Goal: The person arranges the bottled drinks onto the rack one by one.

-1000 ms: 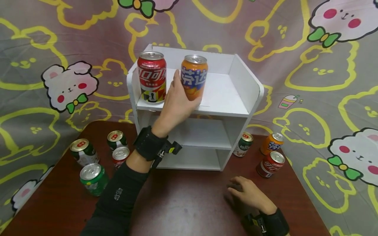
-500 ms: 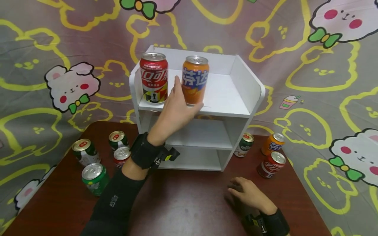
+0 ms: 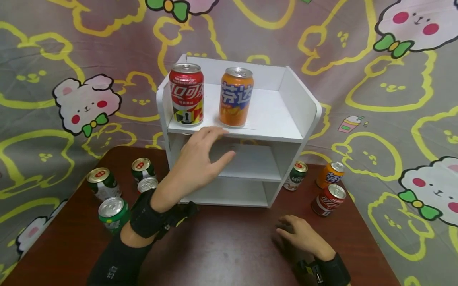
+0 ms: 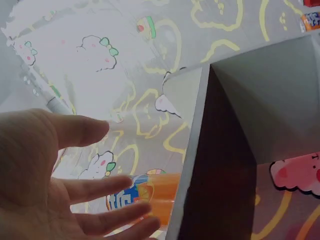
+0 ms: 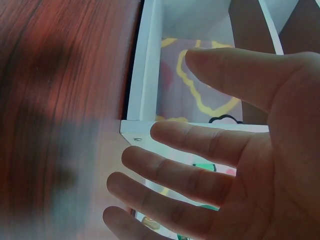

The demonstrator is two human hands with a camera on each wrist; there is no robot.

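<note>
On the top board of a white shelf (image 3: 272, 115) stand a red cola can (image 3: 187, 95) at the left and an orange soda can (image 3: 236, 97) beside it, a gap between them. My left hand (image 3: 196, 161) hovers in front of the shelf's upper edge, below the cans, its fingers spread and holding nothing. The left wrist view shows the orange can (image 4: 162, 192) beyond those fingers, partly covered by them. Low over the table's right part is my right hand (image 3: 304, 234), fingers loosely extended with nothing in them; in the right wrist view the shelf (image 5: 145, 65) lies beyond it.
At the left of the table (image 3: 229, 242) stand several cans, among them a green can (image 3: 113, 214) and a green-white can (image 3: 103, 184). Right of the shelf are a green can (image 3: 296, 174), an orange can (image 3: 330, 174) and a dark red can (image 3: 328, 200). Patterned cloth (image 3: 379, 131) hangs behind.
My left hand has let go of the orange soda can and drawn back down and to the left. The can stays upright on the top board. The right hand has hardly moved.
</note>
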